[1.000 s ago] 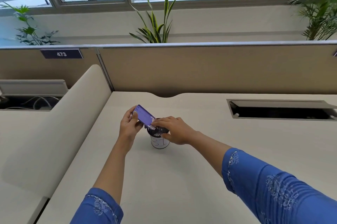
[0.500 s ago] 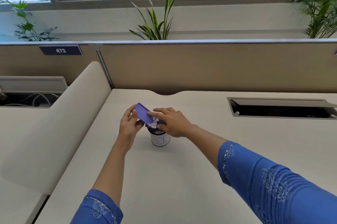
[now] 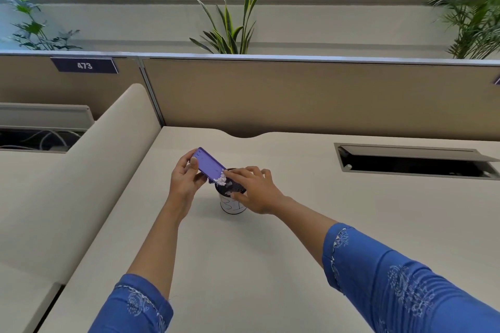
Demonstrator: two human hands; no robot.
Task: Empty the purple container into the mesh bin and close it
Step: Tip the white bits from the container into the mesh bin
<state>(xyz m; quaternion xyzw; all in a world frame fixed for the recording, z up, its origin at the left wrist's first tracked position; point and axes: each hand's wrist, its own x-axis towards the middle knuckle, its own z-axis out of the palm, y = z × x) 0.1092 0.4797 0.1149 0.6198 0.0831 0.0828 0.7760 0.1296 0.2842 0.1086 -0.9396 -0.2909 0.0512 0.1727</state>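
- Mesh bin [image 3: 232,204] mostly hidden: right hand [image 3: 254,189] covers its 3 o'clock rim; scrawl on white band unreadable.
- Purple container [image 3: 209,164] sits mid-desk [image 3: 243,265], over the bin's 10 o'clock rim; long axis runs 10 to 4 o'clock, 4 o'clock end tipped down into the bin.
- Container: flat, rectangular, open; small white pieces [image 3: 220,179] bunched at low end.
- Left hand [image 3: 186,179] grips container's 10 o'clock end.
- Right hand: fingers on bin rim, w/ index fingertip at the pieces.
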